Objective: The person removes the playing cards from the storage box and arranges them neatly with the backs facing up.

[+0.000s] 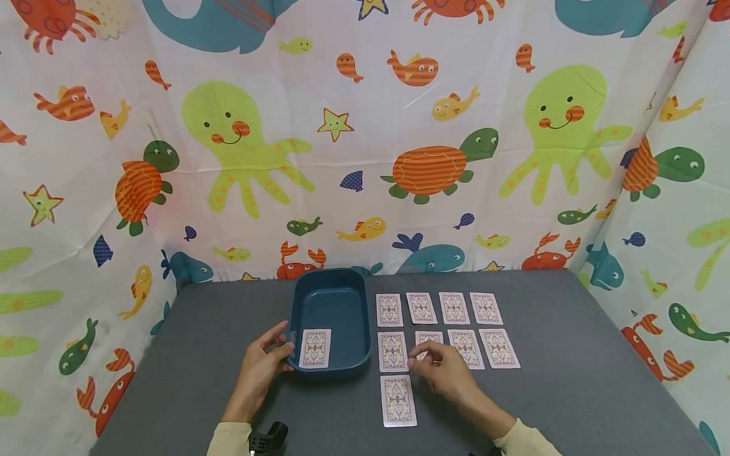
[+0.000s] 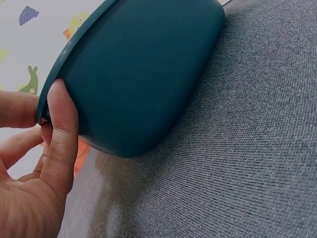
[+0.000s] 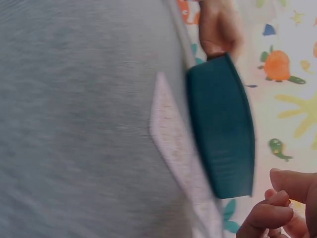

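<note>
My left hand [image 1: 263, 358] pinches the left rim of a dark teal plastic tray [image 1: 332, 308], thumb outside. One patterned playing card [image 1: 314, 349] lies back up inside the tray, near its front left. In the left wrist view the left hand [image 2: 44, 158] grips the rim with thumb and fingers. My right hand [image 1: 447, 373] hovers over the cards right of the tray, with bent fingers and no card visible in them. It partly covers a card [image 1: 429, 336] in the middle row. Just left of its fingertips lie a middle-row card [image 1: 392, 352] and a front card [image 1: 398, 401].
Several more patterned cards lie in rows, including a back-row card [image 1: 389, 310] beside the tray and a card [image 1: 500, 349] at the right end of the middle row. Grey cloth [image 1: 571, 411] covers the table. A sea-animal curtain [image 1: 361, 172] hangs behind and at both sides.
</note>
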`<state>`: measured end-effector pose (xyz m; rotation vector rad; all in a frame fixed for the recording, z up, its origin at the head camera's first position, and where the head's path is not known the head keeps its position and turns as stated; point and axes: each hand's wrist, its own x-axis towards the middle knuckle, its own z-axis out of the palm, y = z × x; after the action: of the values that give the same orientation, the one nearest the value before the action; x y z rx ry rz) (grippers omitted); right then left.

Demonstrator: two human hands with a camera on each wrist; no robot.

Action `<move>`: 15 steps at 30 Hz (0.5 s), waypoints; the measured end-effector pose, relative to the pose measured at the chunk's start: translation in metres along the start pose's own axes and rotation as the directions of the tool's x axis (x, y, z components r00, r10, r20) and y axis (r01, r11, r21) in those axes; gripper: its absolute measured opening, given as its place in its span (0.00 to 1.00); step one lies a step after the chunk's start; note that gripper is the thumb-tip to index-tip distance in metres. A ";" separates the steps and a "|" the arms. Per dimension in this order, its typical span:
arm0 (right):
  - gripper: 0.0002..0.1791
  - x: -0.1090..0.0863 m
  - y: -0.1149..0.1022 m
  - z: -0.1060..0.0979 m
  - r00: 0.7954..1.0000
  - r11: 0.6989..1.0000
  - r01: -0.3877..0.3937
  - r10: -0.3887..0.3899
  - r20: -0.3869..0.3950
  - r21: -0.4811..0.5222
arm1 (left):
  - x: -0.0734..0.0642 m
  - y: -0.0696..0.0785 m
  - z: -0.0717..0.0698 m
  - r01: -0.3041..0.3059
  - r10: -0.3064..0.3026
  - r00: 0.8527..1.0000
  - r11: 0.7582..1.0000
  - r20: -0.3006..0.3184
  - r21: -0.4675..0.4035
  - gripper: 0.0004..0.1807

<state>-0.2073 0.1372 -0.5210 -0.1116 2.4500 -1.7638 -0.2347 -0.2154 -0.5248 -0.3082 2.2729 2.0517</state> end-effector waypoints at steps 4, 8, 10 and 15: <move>0.09 0.000 -0.016 -0.007 0.999 0.999 0.049 -0.049 -0.013 0.007 | 0.000 0.001 0.000 0.003 -0.003 1.000 1.000 -0.002 0.007 0.29; 0.07 0.001 -0.029 -0.012 0.997 0.997 0.074 -0.073 -0.019 0.029 | 0.000 0.000 -0.001 0.010 -0.010 1.000 1.000 -0.006 0.018 0.29; 0.07 0.003 -0.033 -0.013 0.997 0.996 0.079 -0.078 -0.020 0.038 | 0.000 0.000 -0.001 0.013 -0.013 1.000 1.000 -0.006 0.018 0.29; 0.11 0.007 -0.041 -0.010 0.997 0.994 0.075 -0.074 -0.012 0.074 | 0.000 0.000 -0.001 0.014 -0.014 1.000 1.000 0.002 0.010 0.29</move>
<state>-0.2162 0.1330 -0.4788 -0.1909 2.4128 -1.8871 -0.2348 -0.2162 -0.5250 -0.3204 2.2729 2.0325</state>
